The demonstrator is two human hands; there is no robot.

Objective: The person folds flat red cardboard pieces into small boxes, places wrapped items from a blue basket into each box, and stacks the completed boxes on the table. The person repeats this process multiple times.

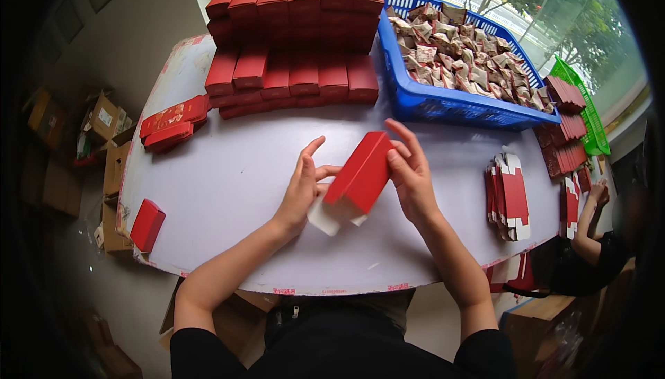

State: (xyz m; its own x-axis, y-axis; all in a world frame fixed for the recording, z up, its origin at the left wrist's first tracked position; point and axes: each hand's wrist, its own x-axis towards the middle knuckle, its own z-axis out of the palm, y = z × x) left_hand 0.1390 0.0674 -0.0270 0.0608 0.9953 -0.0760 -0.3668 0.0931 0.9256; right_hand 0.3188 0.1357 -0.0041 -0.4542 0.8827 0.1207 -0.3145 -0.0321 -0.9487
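A red folding carton is raised above the table between my hands. It is formed into an oblong box and tilted, and white flaps stand out at its near end. My right hand grips it from the right, with the thumb on the side and a finger stretched past the far end. My left hand has its fingertips against the left side, one finger lifted off; some of the tips are hidden behind the carton. Flat red-and-white cartons lie stacked to the right of my hands.
Stacked red boxes stand at the back, beside a blue basket of small wrapped packets. More red boxes lie left: a few farther back, one near the edge. At right are a green basket and another person's hands.
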